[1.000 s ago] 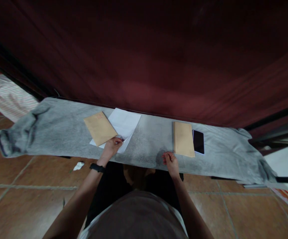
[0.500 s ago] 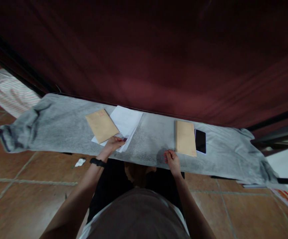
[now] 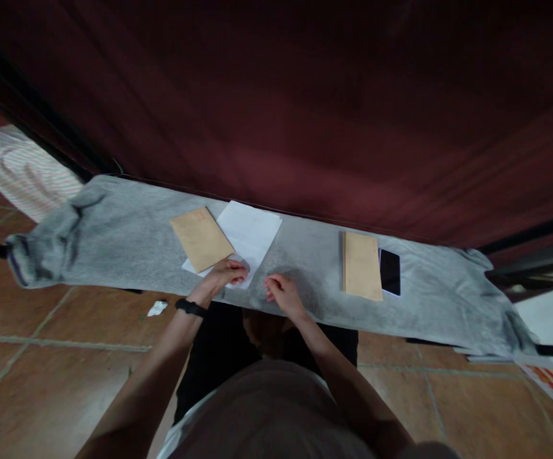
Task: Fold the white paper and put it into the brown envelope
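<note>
My left hand (image 3: 228,272), with a black band at the wrist, rests over the lower part of some white paper sheets (image 3: 250,233). Its fingers are curled, and whether they pinch anything is hidden. A brown envelope (image 3: 201,238) lies partly over the papers, just above that hand. To the right, my right hand (image 3: 282,293) is over the grey cloth (image 3: 305,255), beside the papers' lower edge. Its fingers are drawn in and nothing shows in them. Further right lies a stack of brown envelopes (image 3: 362,264), apart from both hands.
A dark phone (image 3: 390,272) lies right of the envelope stack. Dark red fabric (image 3: 276,127) rises behind the narrow cloth-covered surface. A crumpled white scrap (image 3: 157,308) is on the tiled floor, and striped cloth (image 3: 27,172) hangs at the left.
My right hand has moved left, from beside the envelope stack to near the papers. My left hand stays over the papers, whose fanned lower edges now look more even. The view has shifted slightly.
</note>
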`<move>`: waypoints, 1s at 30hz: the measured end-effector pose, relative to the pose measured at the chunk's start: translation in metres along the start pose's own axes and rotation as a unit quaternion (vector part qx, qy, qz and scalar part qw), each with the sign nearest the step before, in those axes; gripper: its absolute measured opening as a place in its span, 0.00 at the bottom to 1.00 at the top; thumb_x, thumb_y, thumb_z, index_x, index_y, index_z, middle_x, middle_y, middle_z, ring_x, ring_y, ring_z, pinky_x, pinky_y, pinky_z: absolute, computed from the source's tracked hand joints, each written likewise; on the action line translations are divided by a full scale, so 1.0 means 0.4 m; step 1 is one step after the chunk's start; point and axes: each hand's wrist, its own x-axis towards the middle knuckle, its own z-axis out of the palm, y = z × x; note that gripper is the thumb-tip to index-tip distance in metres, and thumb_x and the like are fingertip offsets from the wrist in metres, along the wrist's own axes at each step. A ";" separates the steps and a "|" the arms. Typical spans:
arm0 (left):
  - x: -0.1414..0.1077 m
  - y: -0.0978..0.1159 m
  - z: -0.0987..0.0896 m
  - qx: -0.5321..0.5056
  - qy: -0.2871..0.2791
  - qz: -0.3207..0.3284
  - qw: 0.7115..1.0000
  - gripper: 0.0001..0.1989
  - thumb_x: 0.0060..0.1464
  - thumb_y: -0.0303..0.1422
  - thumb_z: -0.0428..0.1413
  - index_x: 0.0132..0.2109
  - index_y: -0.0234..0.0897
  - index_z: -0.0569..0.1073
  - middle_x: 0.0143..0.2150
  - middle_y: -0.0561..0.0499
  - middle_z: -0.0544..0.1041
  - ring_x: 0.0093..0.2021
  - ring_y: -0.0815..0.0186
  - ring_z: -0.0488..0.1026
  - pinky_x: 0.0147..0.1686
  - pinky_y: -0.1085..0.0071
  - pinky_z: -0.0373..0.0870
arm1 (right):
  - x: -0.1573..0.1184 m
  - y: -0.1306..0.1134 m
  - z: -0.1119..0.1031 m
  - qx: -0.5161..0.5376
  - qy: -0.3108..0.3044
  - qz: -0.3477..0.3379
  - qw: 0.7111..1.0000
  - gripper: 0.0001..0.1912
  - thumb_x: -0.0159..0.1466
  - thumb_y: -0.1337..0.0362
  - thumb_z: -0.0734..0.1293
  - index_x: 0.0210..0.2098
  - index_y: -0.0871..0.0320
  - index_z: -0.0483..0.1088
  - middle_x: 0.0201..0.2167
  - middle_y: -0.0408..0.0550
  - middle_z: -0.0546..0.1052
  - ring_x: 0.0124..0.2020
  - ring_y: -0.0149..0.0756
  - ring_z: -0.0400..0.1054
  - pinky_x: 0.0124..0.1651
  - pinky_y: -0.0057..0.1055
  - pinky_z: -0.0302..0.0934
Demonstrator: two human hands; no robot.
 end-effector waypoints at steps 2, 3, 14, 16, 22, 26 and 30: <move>0.003 -0.007 0.006 -0.013 0.002 0.015 1.000 0.15 0.38 0.43 0.62 0.28 0.34 0.75 0.22 0.54 0.73 0.22 0.71 0.67 0.23 0.74 0.62 | 0.019 -0.003 0.063 -0.015 -0.027 0.003 1.000 0.08 0.65 0.58 0.64 0.39 0.52 0.74 0.30 0.42 0.77 0.24 0.31 0.72 0.24 0.25 0.70; 0.005 -0.011 0.009 -0.016 0.006 0.024 1.000 0.15 0.38 0.42 0.62 0.28 0.34 0.75 0.22 0.54 0.73 0.22 0.70 0.68 0.24 0.74 0.63 | 0.026 -0.001 0.088 -0.020 -0.032 0.010 0.999 0.08 0.65 0.59 0.64 0.40 0.53 0.74 0.28 0.41 0.76 0.22 0.30 0.71 0.23 0.25 0.69; -0.062 -0.090 -0.001 0.136 0.105 0.246 0.954 0.21 0.50 0.42 0.62 0.50 0.38 0.76 0.52 0.44 0.77 0.50 0.58 0.76 0.49 0.60 0.74 | 0.050 0.030 0.141 -0.025 -0.011 0.015 1.000 0.13 0.63 0.68 0.60 0.43 0.55 0.73 0.27 0.39 0.75 0.22 0.29 0.71 0.26 0.25 0.71; -0.084 -0.101 -0.002 0.217 0.117 0.276 0.929 0.22 0.52 0.40 0.62 0.54 0.40 0.75 0.57 0.43 0.75 0.56 0.55 0.73 0.55 0.56 0.71 | 0.047 0.030 0.142 -0.035 -0.008 -0.003 0.999 0.15 0.62 0.69 0.60 0.44 0.54 0.74 0.33 0.41 0.78 0.24 0.29 0.72 0.29 0.26 0.72; -0.122 -0.071 0.010 0.412 0.109 0.282 0.860 0.14 0.61 0.32 0.55 0.53 0.40 0.76 0.53 0.44 0.78 0.54 0.56 0.74 0.54 0.59 0.70 | 0.044 0.004 0.142 -0.108 -0.011 -0.071 0.992 0.16 0.61 0.73 0.62 0.43 0.53 0.75 0.42 0.45 0.79 0.38 0.33 0.75 0.45 0.30 0.71; -0.125 -0.056 0.015 0.442 0.128 0.257 0.850 0.12 0.65 0.32 0.49 0.40 0.38 0.77 0.40 0.45 0.80 0.42 0.59 0.76 0.42 0.66 0.72 | 0.036 -0.031 0.127 -0.289 -0.030 -0.148 0.945 0.12 0.66 0.71 0.63 0.43 0.53 0.75 0.44 0.46 0.78 0.47 0.35 0.73 0.53 0.29 0.65; -0.120 -0.068 0.011 0.419 0.166 0.244 0.859 0.12 0.65 0.33 0.49 0.37 0.39 0.75 0.36 0.46 0.78 0.38 0.61 0.76 0.38 0.68 0.71 | 0.026 -0.060 0.121 -0.426 -0.065 -0.170 0.886 0.13 0.71 0.66 0.60 0.51 0.51 0.72 0.50 0.47 0.75 0.46 0.35 0.73 0.48 0.27 0.66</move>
